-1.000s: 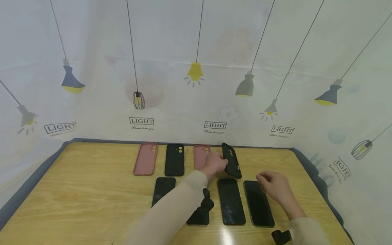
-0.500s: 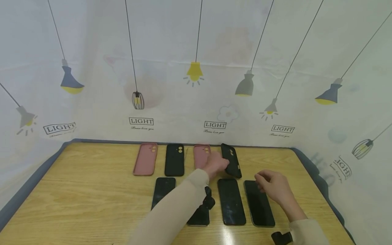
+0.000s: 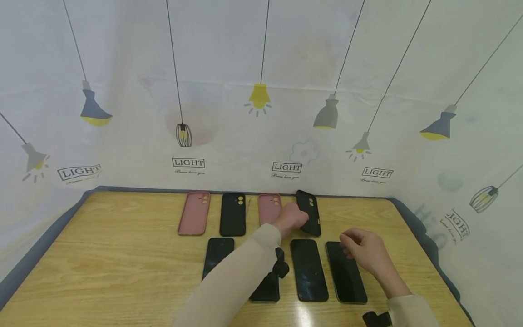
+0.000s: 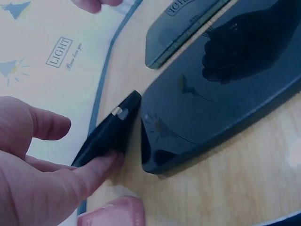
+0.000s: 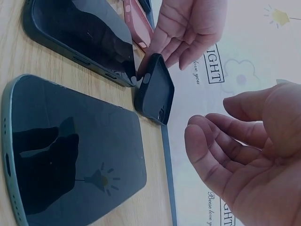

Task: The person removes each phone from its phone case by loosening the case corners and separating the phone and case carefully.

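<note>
My left hand (image 3: 289, 218) holds a black phone case (image 3: 312, 209) by its left edge at the back of the table. The case (image 4: 110, 129) stands tilted, and in the left wrist view one finger (image 4: 101, 167) lies against it while another digit is apart. The right wrist view shows the hollow inner side of the case (image 5: 162, 89). My right hand (image 3: 367, 252) hovers over the top end of the rightmost phone (image 3: 347, 277), its fingers loosely bent around nothing. Another dark phone (image 3: 309, 271) lies left of that one.
Left of my left hand are a pink phone case (image 3: 267, 206), a black case (image 3: 233, 215) and another pink case (image 3: 194, 213). Two more phones lie in the front row, one a dark phone (image 3: 218, 252), partly covered by my left sleeve (image 3: 233, 281). A printed curtain borders the wooden table (image 3: 102, 263).
My left hand has shifted slightly right, and the black case's lower end has moved slightly up and left, still tilted. The right hand has barely moved.
</note>
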`<state>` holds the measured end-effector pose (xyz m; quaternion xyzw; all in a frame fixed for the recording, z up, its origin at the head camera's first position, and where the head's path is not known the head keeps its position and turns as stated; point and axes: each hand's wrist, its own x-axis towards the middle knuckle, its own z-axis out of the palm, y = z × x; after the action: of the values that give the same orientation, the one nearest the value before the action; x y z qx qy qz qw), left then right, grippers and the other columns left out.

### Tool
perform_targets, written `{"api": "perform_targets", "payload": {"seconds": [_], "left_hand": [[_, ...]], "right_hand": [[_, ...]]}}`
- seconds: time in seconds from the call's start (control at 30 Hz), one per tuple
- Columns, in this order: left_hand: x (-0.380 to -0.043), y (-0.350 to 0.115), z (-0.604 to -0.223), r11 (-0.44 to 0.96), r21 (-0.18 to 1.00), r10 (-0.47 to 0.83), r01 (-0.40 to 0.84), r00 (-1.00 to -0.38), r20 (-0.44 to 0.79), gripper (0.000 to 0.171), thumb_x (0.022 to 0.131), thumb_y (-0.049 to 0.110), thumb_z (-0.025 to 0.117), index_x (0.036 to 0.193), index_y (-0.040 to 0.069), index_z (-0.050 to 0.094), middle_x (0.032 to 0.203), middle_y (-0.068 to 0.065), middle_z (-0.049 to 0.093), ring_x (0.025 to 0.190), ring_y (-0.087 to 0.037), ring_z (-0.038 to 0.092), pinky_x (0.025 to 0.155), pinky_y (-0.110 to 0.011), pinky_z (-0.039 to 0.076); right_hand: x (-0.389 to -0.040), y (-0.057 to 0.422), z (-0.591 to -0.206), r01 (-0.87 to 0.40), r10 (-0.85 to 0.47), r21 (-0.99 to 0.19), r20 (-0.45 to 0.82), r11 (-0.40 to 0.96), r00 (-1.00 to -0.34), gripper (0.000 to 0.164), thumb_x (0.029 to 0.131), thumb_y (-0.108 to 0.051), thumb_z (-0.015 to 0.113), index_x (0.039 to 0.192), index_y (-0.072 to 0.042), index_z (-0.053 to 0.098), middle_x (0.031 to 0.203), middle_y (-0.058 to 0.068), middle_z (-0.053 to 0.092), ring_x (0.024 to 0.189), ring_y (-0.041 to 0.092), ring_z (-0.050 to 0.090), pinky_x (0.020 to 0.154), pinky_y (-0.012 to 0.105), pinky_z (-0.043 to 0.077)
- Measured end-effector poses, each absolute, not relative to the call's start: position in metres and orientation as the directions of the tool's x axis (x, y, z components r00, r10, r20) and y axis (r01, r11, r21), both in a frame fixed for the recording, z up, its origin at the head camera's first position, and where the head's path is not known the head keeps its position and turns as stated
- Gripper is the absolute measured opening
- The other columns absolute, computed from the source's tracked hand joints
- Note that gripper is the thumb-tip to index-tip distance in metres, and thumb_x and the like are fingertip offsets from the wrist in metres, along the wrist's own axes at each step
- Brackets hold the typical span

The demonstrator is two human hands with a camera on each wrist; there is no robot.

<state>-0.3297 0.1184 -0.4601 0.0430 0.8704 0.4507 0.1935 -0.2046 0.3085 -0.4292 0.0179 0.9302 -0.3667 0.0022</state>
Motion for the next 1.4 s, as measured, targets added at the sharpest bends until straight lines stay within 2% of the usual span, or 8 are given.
{"api": "perform_targets", "payload": {"seconds": [0.07,0.2,0.27,0.6,0.73,0.87,1.1,1.4], "left_hand": [[-0.329,0.118,-0.456,0.609,0.789,0.257,-0.082,-0.921,-0.294,0.008,0.092,0.006,0.057,0.088,0.000,0.058,0.083,-0.007,0.048,0.063,-0.021,0.038,0.058,-0.033,0.033],[-0.326,0.117,-0.449,0.624,0.777,0.262,-0.084,-0.914,-0.309,0.034,0.095,0.012,0.059,0.124,-0.006,0.062,0.106,-0.010,0.057,0.078,-0.023,0.047,0.068,-0.033,0.038],[-0.326,0.117,-0.448,0.625,0.775,0.259,-0.099,-0.910,-0.325,0.040,0.096,0.014,0.061,0.131,-0.005,0.060,0.113,-0.011,0.058,0.082,-0.023,0.049,0.071,-0.033,0.039],[-0.326,0.112,-0.444,0.678,0.731,0.263,-0.074,-0.905,-0.336,0.030,0.098,0.021,0.061,0.116,-0.003,0.060,0.092,-0.009,0.052,0.070,-0.020,0.045,0.063,-0.030,0.035],[-0.324,0.103,-0.445,0.609,0.791,0.300,-0.064,-0.904,-0.304,0.051,0.099,0.024,0.060,0.141,-0.004,0.054,0.126,-0.012,0.061,0.095,-0.023,0.055,0.079,-0.032,0.043],[-0.320,0.093,-0.442,0.458,0.885,0.374,-0.080,-0.886,-0.273,0.064,0.102,0.025,0.061,0.156,-0.001,0.039,0.159,-0.015,0.043,0.135,-0.028,0.051,0.108,-0.041,0.046],[-0.314,0.072,-0.429,0.423,0.900,0.483,0.102,-0.866,-0.129,0.064,0.106,0.027,0.054,0.160,0.000,0.031,0.159,-0.019,0.043,0.144,-0.034,0.046,0.116,-0.044,0.042],[-0.313,0.041,-0.425,0.541,0.768,0.494,0.342,-0.868,0.039,0.066,0.106,0.037,0.052,0.159,0.003,0.035,0.155,-0.015,0.050,0.141,-0.030,0.049,0.116,-0.044,0.042]], "right_hand": [[-0.205,0.308,-0.429,0.032,0.031,-0.685,-0.014,0.728,-0.999,0.025,0.104,-0.015,0.061,0.114,0.006,0.071,0.090,0.009,0.073,0.073,0.017,0.068,0.063,0.030,0.059],[-0.207,0.307,-0.429,0.027,0.027,-0.690,-0.011,0.723,-1.000,0.024,0.104,-0.014,0.061,0.113,0.006,0.071,0.090,0.011,0.073,0.073,0.017,0.068,0.063,0.030,0.059],[-0.207,0.306,-0.429,0.025,0.024,-0.693,-0.012,0.721,-1.000,0.024,0.104,-0.013,0.061,0.113,0.006,0.071,0.091,0.012,0.073,0.073,0.018,0.068,0.063,0.031,0.059],[-0.210,0.307,-0.431,0.021,0.017,-0.687,-0.013,0.726,-1.000,0.024,0.104,-0.013,0.061,0.113,0.006,0.071,0.092,0.014,0.073,0.073,0.018,0.069,0.063,0.031,0.059],[-0.212,0.307,-0.431,0.008,0.008,-0.677,-0.004,0.736,-1.000,0.024,0.104,-0.015,0.062,0.114,0.005,0.071,0.091,0.011,0.073,0.073,0.017,0.068,0.062,0.028,0.057],[-0.213,0.306,-0.430,-0.031,-0.016,-0.657,0.030,0.753,-0.999,0.027,0.105,-0.018,0.062,0.118,0.003,0.071,0.096,0.012,0.075,0.080,0.020,0.069,0.066,0.032,0.058],[-0.212,0.304,-0.433,-0.141,-0.057,-0.609,0.155,0.781,-0.986,0.033,0.106,-0.021,0.060,0.126,0.004,0.069,0.124,0.023,0.071,0.111,0.039,0.068,0.090,0.054,0.058],[-0.217,0.300,-0.440,-0.285,-0.121,-0.531,0.323,0.798,-0.939,0.034,0.106,-0.019,0.059,0.133,0.003,0.065,0.134,0.027,0.064,0.117,0.045,0.064,0.092,0.060,0.055]]}}
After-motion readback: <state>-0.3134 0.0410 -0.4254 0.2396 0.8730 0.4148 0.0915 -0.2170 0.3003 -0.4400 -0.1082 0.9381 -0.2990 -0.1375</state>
